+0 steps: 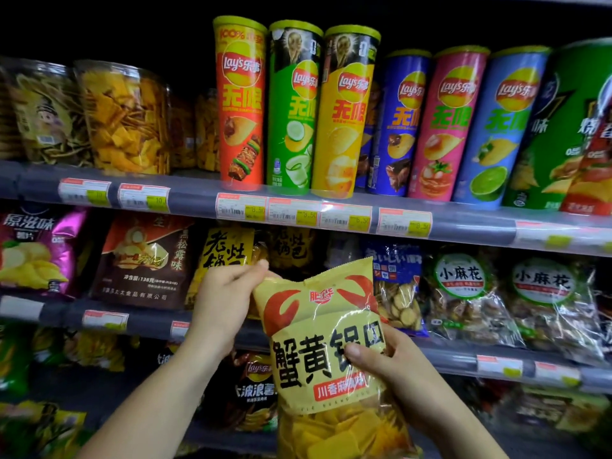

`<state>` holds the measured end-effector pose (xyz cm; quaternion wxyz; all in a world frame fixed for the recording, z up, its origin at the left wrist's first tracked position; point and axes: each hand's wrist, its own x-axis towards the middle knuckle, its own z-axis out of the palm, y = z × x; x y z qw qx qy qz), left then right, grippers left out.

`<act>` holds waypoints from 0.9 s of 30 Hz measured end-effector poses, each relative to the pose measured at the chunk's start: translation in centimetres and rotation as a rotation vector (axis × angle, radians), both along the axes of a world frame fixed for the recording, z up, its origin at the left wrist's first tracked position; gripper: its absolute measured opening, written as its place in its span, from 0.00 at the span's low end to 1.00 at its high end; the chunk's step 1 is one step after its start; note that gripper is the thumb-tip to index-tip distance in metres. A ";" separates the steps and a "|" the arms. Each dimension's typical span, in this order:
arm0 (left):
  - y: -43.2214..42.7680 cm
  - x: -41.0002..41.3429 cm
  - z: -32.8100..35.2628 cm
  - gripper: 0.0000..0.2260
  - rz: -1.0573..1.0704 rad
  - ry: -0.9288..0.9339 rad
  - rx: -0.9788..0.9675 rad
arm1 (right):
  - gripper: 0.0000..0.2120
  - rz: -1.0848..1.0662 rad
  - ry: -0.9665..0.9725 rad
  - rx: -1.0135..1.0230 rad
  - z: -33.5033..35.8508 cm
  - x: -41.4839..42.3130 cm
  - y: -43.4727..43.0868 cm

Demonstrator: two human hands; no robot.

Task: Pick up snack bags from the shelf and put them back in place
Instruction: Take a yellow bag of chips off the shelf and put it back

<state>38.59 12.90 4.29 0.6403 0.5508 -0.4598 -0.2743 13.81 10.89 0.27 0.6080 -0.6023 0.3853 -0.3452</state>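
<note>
Hands share one yellow snack bag (326, 339) in front of the middle shelf (463, 357): our left hand (225, 301) pinches its top-left corner, our right hand (381, 356) clamps its right edge lower down. We hold its long axis nearly upright, top leaning toward the dark gap between the black-and-yellow bags (228, 250) and the blue biscuit bag (395, 286). We judge that slot lies just up and behind, nearer our left hand.

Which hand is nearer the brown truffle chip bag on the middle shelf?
Left. The left hand pinches the yellow crab-roe snack bag by its top corner, just right of the brown truffle chip bag. The right hand grips the yellow bag's far side, lower.
</note>
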 end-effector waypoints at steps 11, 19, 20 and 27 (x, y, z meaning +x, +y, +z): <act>0.2 -0.9 -2.4 0.29 -0.407 0.012 0.335 | 0.26 -0.178 -0.019 -0.012 0.7 -0.6 -0.5; -0.8 -2.2 -2.1 0.28 -0.433 -0.086 0.305 | 0.27 -0.208 0.036 -0.110 2.6 0.5 -2.5; -1.1 -2.1 -1.9 0.27 -0.401 -0.106 0.301 | 0.29 -0.183 0.107 -0.128 2.6 0.2 -2.5; -4.0 -1.4 -1.3 0.32 -0.239 -0.100 0.244 | 0.27 -0.304 0.180 -0.162 2.8 0.7 -4.4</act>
